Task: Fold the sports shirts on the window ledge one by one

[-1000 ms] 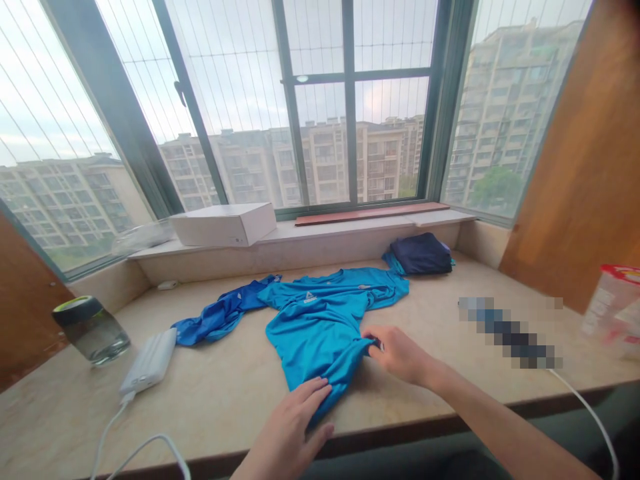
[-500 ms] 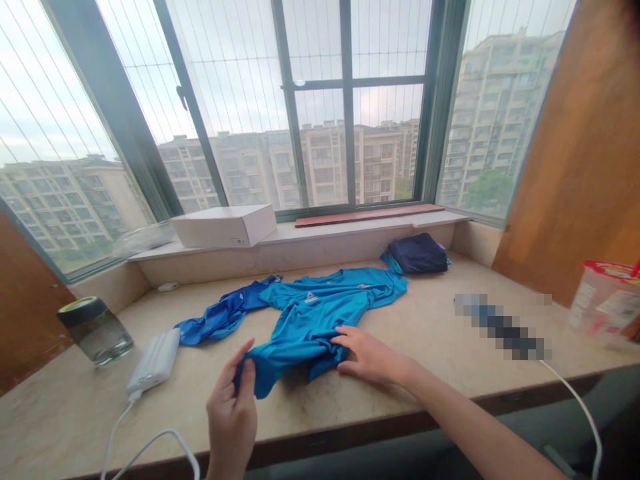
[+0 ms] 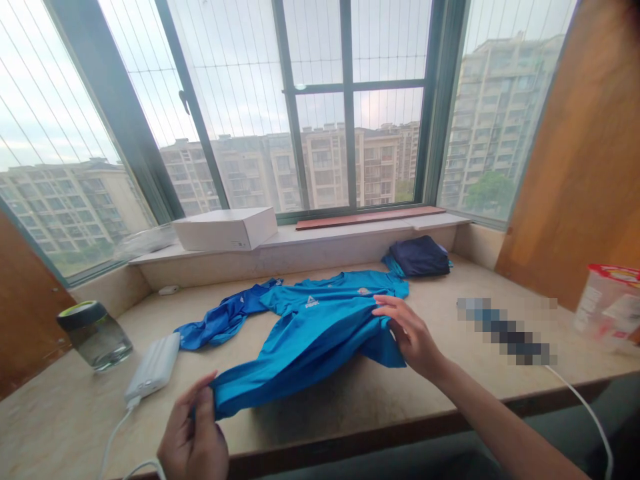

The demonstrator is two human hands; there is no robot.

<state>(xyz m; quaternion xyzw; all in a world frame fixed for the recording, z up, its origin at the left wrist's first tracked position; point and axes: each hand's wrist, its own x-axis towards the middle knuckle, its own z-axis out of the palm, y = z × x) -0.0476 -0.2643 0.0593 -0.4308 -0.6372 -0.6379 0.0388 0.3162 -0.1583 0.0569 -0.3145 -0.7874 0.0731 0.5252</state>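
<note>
Shirt (image 3: 310, 353): left hand (image 3: 196, 430) clamped on hem; right hand (image 3: 411, 335) touching other side, grip unclear.

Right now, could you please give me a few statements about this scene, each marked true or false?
1. The left hand pinches the edge of the light blue shirt, and the right hand is also at it. True.
2. The shirt lies entirely flat. False: part of its lower edge is raised above the counter.
3. A box rests on the window ledge. True.
4. That box is black. False: it is white.
5. A bottle stands left of the shirt in the picture. True.
</note>
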